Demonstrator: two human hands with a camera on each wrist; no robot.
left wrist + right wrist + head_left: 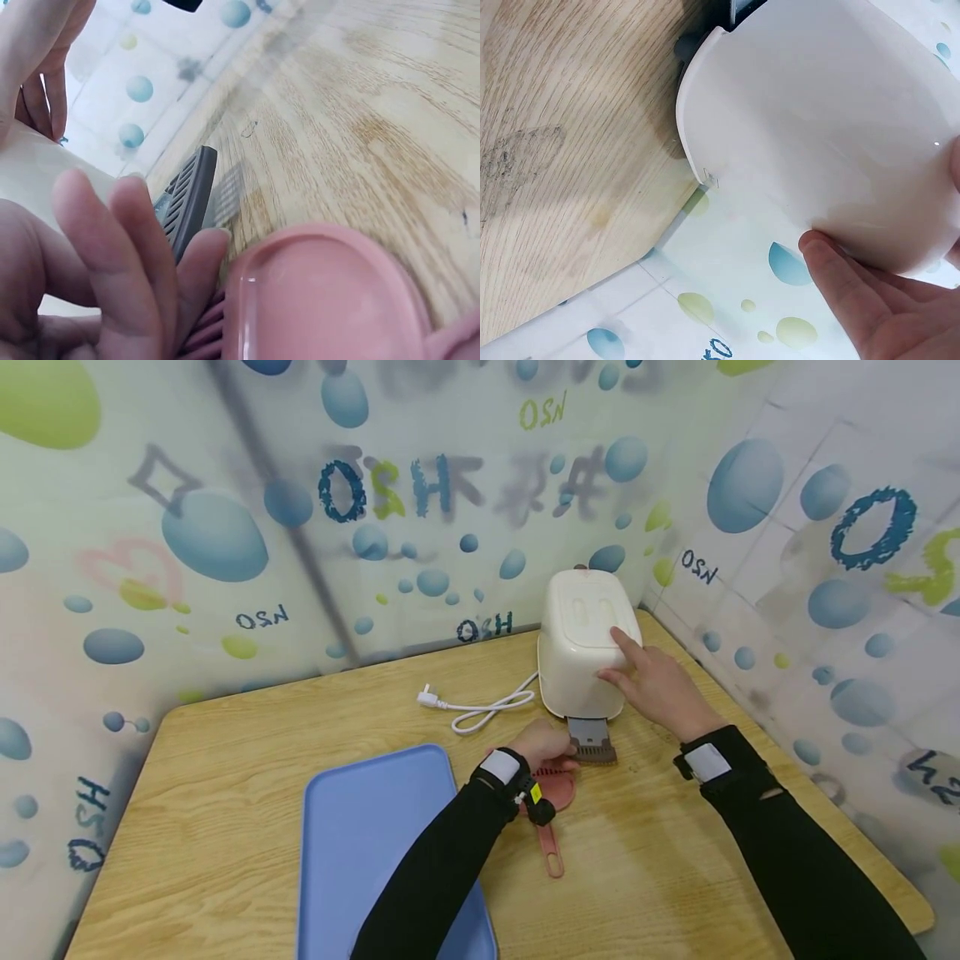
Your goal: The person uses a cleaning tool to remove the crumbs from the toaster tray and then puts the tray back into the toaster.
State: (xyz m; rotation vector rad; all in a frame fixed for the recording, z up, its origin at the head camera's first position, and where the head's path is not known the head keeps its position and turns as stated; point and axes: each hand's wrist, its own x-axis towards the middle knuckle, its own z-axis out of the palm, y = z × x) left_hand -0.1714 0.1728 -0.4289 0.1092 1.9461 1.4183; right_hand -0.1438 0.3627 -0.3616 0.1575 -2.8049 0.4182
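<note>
A cream toaster (585,677) with a lidded top stands near the far right corner of the table. From its base sticks out a grey crumb tray (590,735) with a slotted end, seen in the left wrist view as a dark slotted bar (196,199). My left hand (542,743) holds the tray's left edge between its fingers; the thumb is hidden. Beneath that hand lies a pink dustpan-like tool (557,789) with comb-like slots and a looped handle. My right hand (663,689) presses the toaster's near right corner, fingers spread and fairly straight over lid and side.
The toaster's white cord and plug (480,710) lie coiled to its left. A blue tray (375,827) is on the table to the left of my left forearm. Patterned wall coverings (405,568) rise close behind and to the right of the table.
</note>
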